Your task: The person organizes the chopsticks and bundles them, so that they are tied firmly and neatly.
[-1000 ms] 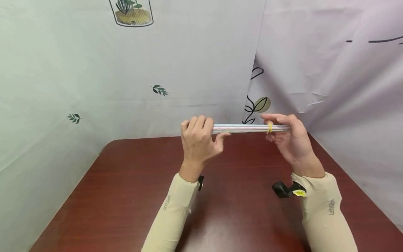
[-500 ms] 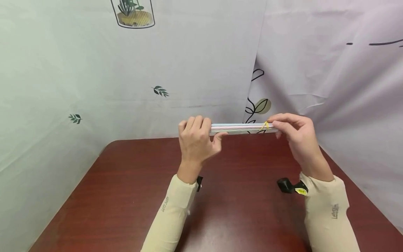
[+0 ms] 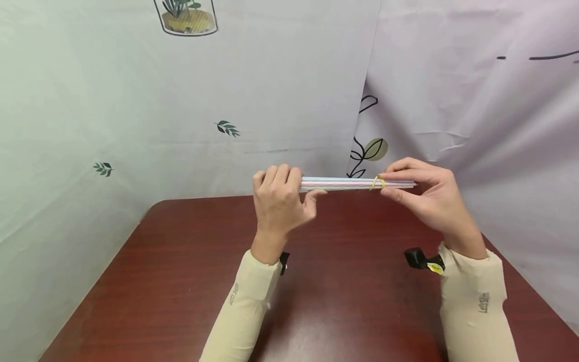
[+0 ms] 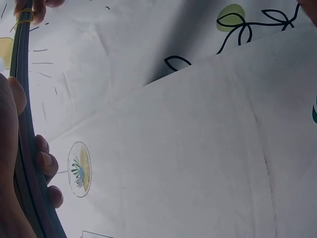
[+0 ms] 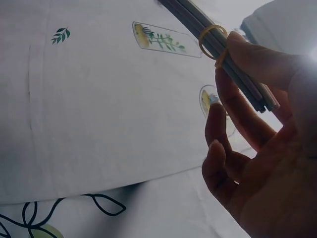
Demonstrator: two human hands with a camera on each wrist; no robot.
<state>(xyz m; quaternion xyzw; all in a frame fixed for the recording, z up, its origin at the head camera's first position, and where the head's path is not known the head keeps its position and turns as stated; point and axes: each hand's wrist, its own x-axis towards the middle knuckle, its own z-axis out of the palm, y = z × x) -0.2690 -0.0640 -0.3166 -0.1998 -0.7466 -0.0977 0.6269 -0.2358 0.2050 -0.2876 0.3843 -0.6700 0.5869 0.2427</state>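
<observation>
Left hand grips sticks; right hand pinches band around them: apparently band adjustment, whose next move wants steady sticks.

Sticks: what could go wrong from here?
1. The yellow band sits near the ends of the sticks by the right hand; a tug that way might slip it off.
2. One strand of the band runs askew, so it may bind the sticks unevenly.
3. The sticks are held up off the table; if the left hand loosens, they could drop.
</observation>
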